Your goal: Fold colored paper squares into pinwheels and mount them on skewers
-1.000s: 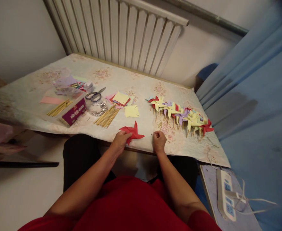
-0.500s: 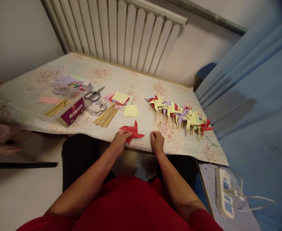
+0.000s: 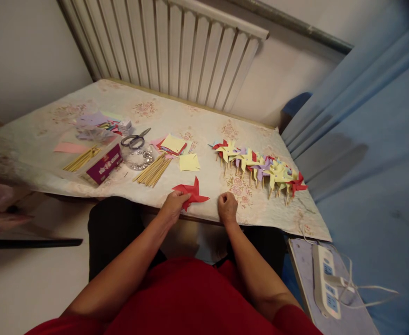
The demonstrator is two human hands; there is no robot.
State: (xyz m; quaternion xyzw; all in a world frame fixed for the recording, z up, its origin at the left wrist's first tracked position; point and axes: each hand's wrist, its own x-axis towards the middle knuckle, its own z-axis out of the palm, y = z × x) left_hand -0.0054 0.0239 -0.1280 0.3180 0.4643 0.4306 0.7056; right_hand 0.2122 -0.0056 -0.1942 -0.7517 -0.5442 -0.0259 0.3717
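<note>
My left hand [image 3: 173, 205] pinches the lower left corner of a red paper pinwheel [image 3: 191, 192] that lies flat near the table's front edge. My right hand [image 3: 227, 206] rests on the table just right of it, fingers curled shut; whether something small sits between them is too small to tell. A row of finished pinwheels on sticks [image 3: 260, 168], yellow, red and purple, lies to the right. A bundle of wooden sticks [image 3: 154, 170] and a yellow paper square [image 3: 189, 162] lie beyond the red pinwheel.
The table [image 3: 176, 116] has a floral cover. On its left are scissors [image 3: 136, 138], a purple box [image 3: 103, 164], more sticks [image 3: 82, 158], coloured paper squares [image 3: 172, 144] and a clear dish [image 3: 139, 157]. A radiator [image 3: 169, 46] stands behind. A power strip [image 3: 325, 279] lies at lower right.
My right hand has shifted slightly left toward the red pinwheel. My left hand keeps its hold on the pinwheel.
</note>
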